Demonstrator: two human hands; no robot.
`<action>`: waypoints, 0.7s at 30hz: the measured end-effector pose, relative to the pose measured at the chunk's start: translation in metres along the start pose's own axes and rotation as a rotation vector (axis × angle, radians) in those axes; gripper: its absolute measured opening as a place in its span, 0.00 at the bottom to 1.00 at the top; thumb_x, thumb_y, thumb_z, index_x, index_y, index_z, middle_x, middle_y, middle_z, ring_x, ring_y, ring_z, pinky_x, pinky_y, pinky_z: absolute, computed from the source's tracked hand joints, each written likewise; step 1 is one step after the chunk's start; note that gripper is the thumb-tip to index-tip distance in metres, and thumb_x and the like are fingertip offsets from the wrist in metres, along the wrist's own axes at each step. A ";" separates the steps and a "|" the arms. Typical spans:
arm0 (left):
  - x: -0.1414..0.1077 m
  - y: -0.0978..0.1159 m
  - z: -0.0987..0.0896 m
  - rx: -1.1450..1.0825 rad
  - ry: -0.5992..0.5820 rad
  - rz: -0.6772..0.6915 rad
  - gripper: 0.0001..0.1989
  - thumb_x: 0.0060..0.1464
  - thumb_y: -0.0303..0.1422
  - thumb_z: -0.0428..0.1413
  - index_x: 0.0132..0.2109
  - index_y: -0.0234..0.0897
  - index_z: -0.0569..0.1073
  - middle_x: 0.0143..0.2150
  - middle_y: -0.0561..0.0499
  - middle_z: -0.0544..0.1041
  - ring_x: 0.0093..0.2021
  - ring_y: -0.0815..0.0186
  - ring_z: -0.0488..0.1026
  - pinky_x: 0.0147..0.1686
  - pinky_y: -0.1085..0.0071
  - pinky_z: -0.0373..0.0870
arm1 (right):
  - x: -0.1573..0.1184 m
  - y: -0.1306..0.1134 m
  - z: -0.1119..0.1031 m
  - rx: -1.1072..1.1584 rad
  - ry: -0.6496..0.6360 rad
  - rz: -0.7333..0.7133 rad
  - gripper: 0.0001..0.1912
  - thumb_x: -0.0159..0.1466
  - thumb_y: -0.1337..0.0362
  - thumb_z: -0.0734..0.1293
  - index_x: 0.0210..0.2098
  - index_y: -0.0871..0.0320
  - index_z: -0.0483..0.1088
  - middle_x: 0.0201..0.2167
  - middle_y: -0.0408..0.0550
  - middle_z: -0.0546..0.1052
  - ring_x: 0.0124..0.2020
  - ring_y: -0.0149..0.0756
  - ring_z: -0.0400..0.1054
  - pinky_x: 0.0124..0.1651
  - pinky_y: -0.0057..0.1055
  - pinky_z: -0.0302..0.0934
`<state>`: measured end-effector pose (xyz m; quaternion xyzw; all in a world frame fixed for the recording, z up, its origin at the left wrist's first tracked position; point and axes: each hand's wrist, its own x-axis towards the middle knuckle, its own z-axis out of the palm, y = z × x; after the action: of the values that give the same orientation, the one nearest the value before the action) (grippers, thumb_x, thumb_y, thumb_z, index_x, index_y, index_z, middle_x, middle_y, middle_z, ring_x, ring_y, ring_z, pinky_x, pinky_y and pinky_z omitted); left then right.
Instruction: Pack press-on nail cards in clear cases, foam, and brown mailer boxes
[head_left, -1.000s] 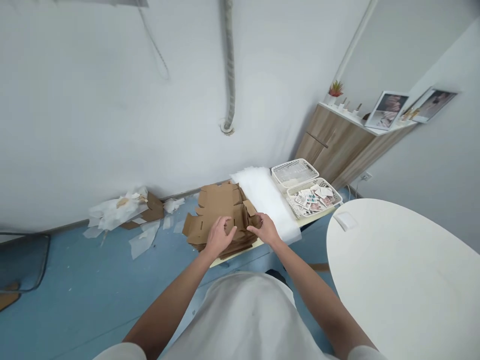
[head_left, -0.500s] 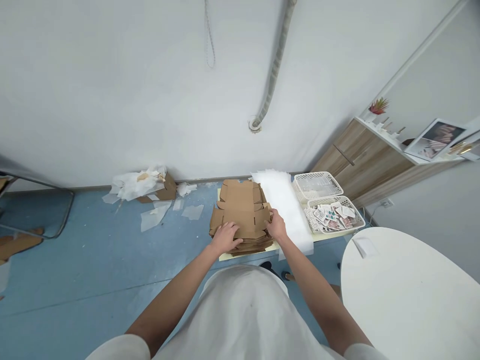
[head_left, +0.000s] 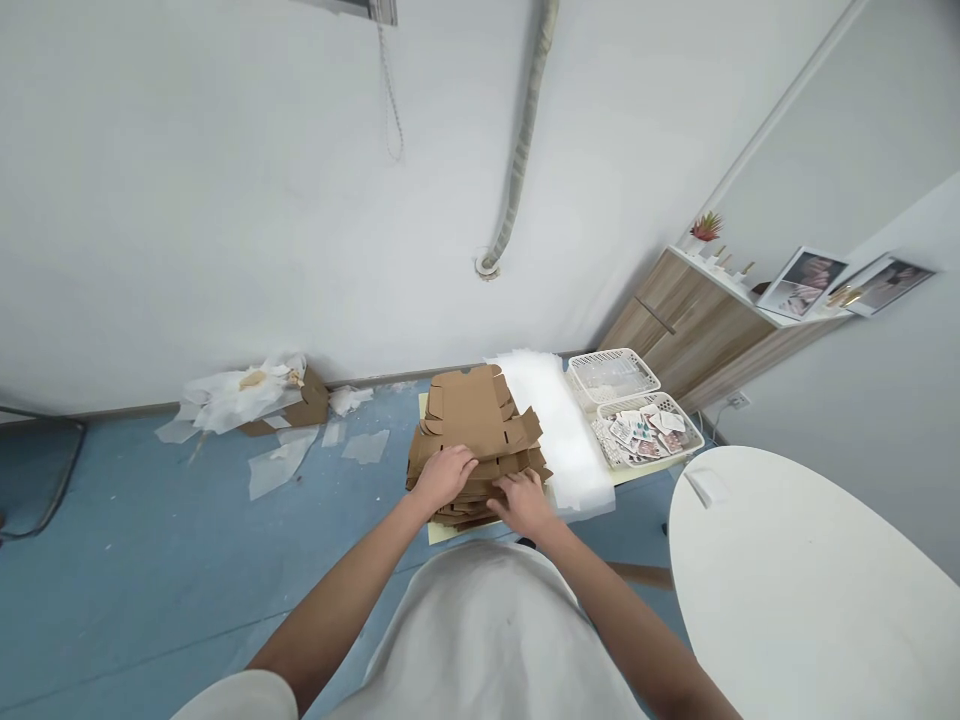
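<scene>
A stack of flat, die-cut cardboard box blanks (head_left: pixel 459 514) lies on the low table in front of me. The top cardboard blank (head_left: pixel 472 412) sits turned slightly askew, with a slotted flap lifted on its right side. My left hand (head_left: pixel 445 478) is at the near left edge of this blank, fingers over it and closed on the edge. My right hand (head_left: pixel 525 502) is at the near right of the stack, with its fingers apart and touching the lower blanks. The undersides of the fingers are hidden.
White foam sheets (head_left: pixel 544 415) lie right of the stack. Beyond are two white baskets, one with printed cards (head_left: pixel 646 432), one with clear packs (head_left: pixel 613 378). A round white table (head_left: pixel 810 580) stands at right. A cardboard box (head_left: pixel 306 402) with white wrapping scraps sits on the floor at left.
My right hand has moved from the blank's right edge nearer to me and inward. The top blank has shifted and its right flap now stands up. The view has turned slightly right.
</scene>
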<state>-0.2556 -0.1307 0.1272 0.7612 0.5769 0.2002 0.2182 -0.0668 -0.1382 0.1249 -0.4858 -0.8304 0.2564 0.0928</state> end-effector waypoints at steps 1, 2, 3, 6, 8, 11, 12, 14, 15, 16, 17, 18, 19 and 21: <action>0.000 0.001 -0.002 0.004 0.026 0.012 0.17 0.58 0.37 0.40 0.37 0.38 0.72 0.36 0.47 0.72 0.39 0.61 0.68 0.38 0.66 0.61 | -0.002 0.000 0.004 0.010 -0.025 0.022 0.14 0.54 0.56 0.64 0.38 0.54 0.70 0.36 0.50 0.74 0.44 0.45 0.64 0.54 0.49 0.44; -0.001 0.001 -0.004 0.006 0.052 0.023 0.17 0.58 0.37 0.39 0.38 0.38 0.72 0.37 0.47 0.72 0.39 0.61 0.68 0.38 0.66 0.61 | -0.003 0.002 0.005 0.047 -0.028 0.049 0.16 0.53 0.54 0.65 0.39 0.53 0.70 0.37 0.50 0.74 0.45 0.45 0.64 0.55 0.50 0.42; -0.002 0.002 -0.005 0.007 0.076 0.031 0.17 0.58 0.37 0.39 0.39 0.38 0.71 0.37 0.47 0.73 0.40 0.61 0.67 0.39 0.66 0.61 | -0.003 0.005 0.003 0.116 -0.007 0.079 0.18 0.53 0.53 0.65 0.41 0.53 0.69 0.39 0.50 0.74 0.46 0.45 0.64 0.55 0.49 0.43; -0.009 0.007 -0.007 0.001 0.131 0.049 0.17 0.59 0.36 0.38 0.41 0.39 0.71 0.40 0.47 0.73 0.42 0.61 0.67 0.40 0.65 0.60 | -0.003 0.015 -0.020 0.423 0.173 0.219 0.27 0.54 0.49 0.62 0.51 0.55 0.61 0.46 0.52 0.71 0.46 0.42 0.65 0.49 0.41 0.56; -0.014 0.014 -0.003 -0.007 0.135 0.072 0.16 0.59 0.35 0.40 0.42 0.40 0.71 0.41 0.47 0.73 0.43 0.61 0.66 0.41 0.64 0.59 | -0.003 0.019 -0.041 0.570 0.276 0.325 0.32 0.55 0.48 0.60 0.56 0.56 0.53 0.49 0.54 0.68 0.45 0.40 0.66 0.44 0.37 0.60; -0.022 0.031 0.013 -0.017 0.106 0.128 0.14 0.58 0.33 0.41 0.43 0.40 0.70 0.42 0.47 0.72 0.43 0.62 0.66 0.43 0.64 0.59 | -0.004 0.021 -0.067 0.591 0.242 0.364 0.33 0.55 0.49 0.61 0.57 0.53 0.51 0.50 0.52 0.67 0.41 0.38 0.67 0.40 0.35 0.62; -0.024 0.037 0.020 -0.020 0.094 0.149 0.13 0.58 0.33 0.42 0.44 0.40 0.70 0.42 0.47 0.72 0.43 0.63 0.66 0.44 0.64 0.59 | -0.006 0.021 -0.072 0.538 0.232 0.376 0.33 0.54 0.50 0.62 0.56 0.53 0.52 0.48 0.50 0.68 0.42 0.38 0.67 0.40 0.35 0.62; -0.028 0.050 0.034 -0.029 0.077 0.195 0.12 0.58 0.31 0.43 0.44 0.40 0.69 0.41 0.48 0.72 0.42 0.63 0.66 0.44 0.64 0.59 | -0.012 0.022 -0.077 0.365 0.212 0.436 0.31 0.54 0.53 0.63 0.55 0.53 0.54 0.44 0.49 0.72 0.41 0.40 0.67 0.40 0.35 0.61; -0.030 0.056 0.040 -0.038 0.074 0.217 0.12 0.57 0.31 0.44 0.44 0.39 0.69 0.40 0.48 0.72 0.42 0.63 0.66 0.44 0.64 0.59 | -0.015 0.023 -0.078 0.267 0.199 0.480 0.28 0.55 0.55 0.62 0.54 0.53 0.56 0.40 0.49 0.73 0.40 0.40 0.68 0.40 0.34 0.60; -0.031 0.061 0.044 -0.050 0.078 0.238 0.11 0.57 0.31 0.44 0.43 0.39 0.70 0.40 0.48 0.72 0.42 0.63 0.66 0.45 0.63 0.59 | -0.019 0.024 -0.078 0.182 0.174 0.521 0.25 0.57 0.57 0.60 0.53 0.54 0.58 0.37 0.49 0.75 0.37 0.40 0.69 0.39 0.34 0.60; -0.033 0.065 0.046 -0.062 0.089 0.254 0.11 0.57 0.32 0.45 0.43 0.39 0.70 0.41 0.47 0.72 0.43 0.63 0.66 0.47 0.62 0.59 | -0.024 0.026 -0.078 0.123 0.143 0.554 0.23 0.58 0.59 0.58 0.53 0.54 0.59 0.34 0.48 0.75 0.34 0.39 0.69 0.37 0.33 0.60; -0.035 0.067 0.046 -0.072 0.110 0.262 0.11 0.56 0.33 0.46 0.44 0.39 0.69 0.43 0.47 0.71 0.45 0.62 0.65 0.48 0.61 0.58 | -0.028 0.029 -0.078 0.093 0.119 0.580 0.21 0.59 0.60 0.56 0.52 0.54 0.60 0.32 0.48 0.75 0.31 0.37 0.70 0.35 0.32 0.59; -0.037 0.068 0.045 -0.080 0.139 0.256 0.12 0.55 0.35 0.47 0.45 0.38 0.69 0.46 0.45 0.70 0.47 0.61 0.64 0.50 0.60 0.56 | -0.033 0.032 -0.078 0.090 0.107 0.600 0.21 0.60 0.62 0.54 0.53 0.54 0.59 0.31 0.47 0.75 0.28 0.36 0.70 0.34 0.31 0.59; -0.040 0.065 0.038 -0.087 0.219 0.186 0.18 0.53 0.40 0.49 0.49 0.38 0.66 0.52 0.43 0.65 0.52 0.57 0.61 0.53 0.57 0.53 | -0.041 0.039 -0.077 0.122 0.135 0.635 0.22 0.60 0.63 0.53 0.53 0.54 0.59 0.32 0.48 0.75 0.26 0.35 0.69 0.32 0.30 0.60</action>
<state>-0.1929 -0.1888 0.1306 0.7748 0.5151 0.3263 0.1671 0.0155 -0.1319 0.1744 -0.7299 -0.6127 0.2889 0.0921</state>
